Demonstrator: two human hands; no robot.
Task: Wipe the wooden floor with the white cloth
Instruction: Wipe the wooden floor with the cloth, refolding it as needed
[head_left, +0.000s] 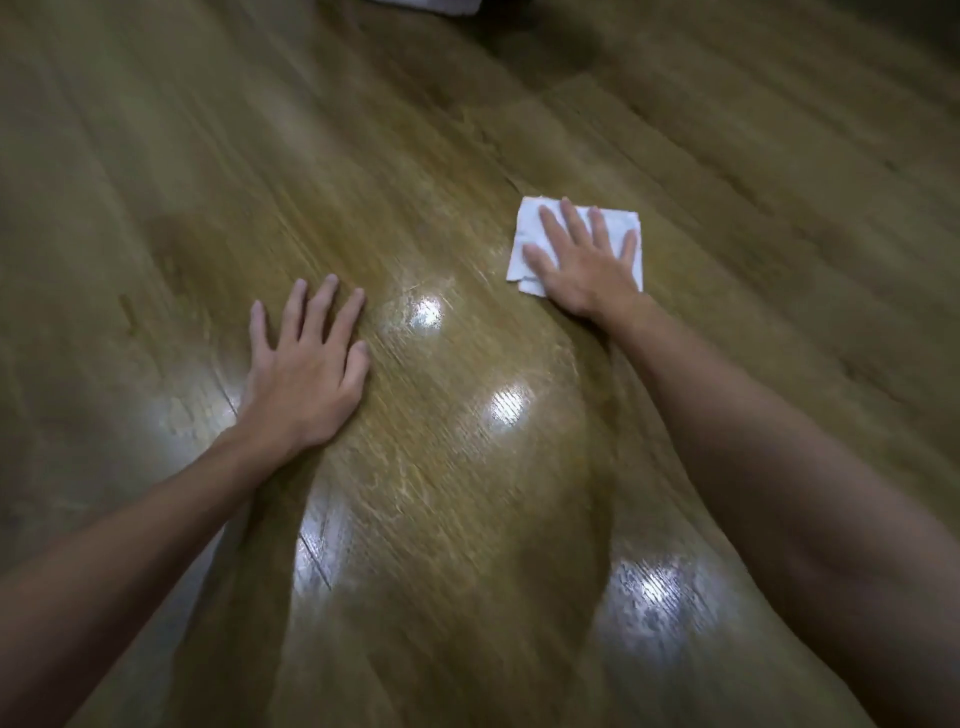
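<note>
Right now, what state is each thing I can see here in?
white cloth: folded, lying flat on the floor, pinned under the right hand.
right hand: open, palm down, fingers spread on the cloth.
left hand: open, palm flat on bare floor, holding nothing.
wooden floor: glossy, with bright light reflections.

Cloth (530, 236): plain white, unpatterned.
Wooden floor (441, 467): olive-brown planks, streaked with fine darker grain; bright white glare patches are seen.
Object at top edge (426, 4): pale, blurred.

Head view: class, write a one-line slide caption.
Right hand presses a folded white cloth flat on the wooden floor; left hand rests bare.
</note>
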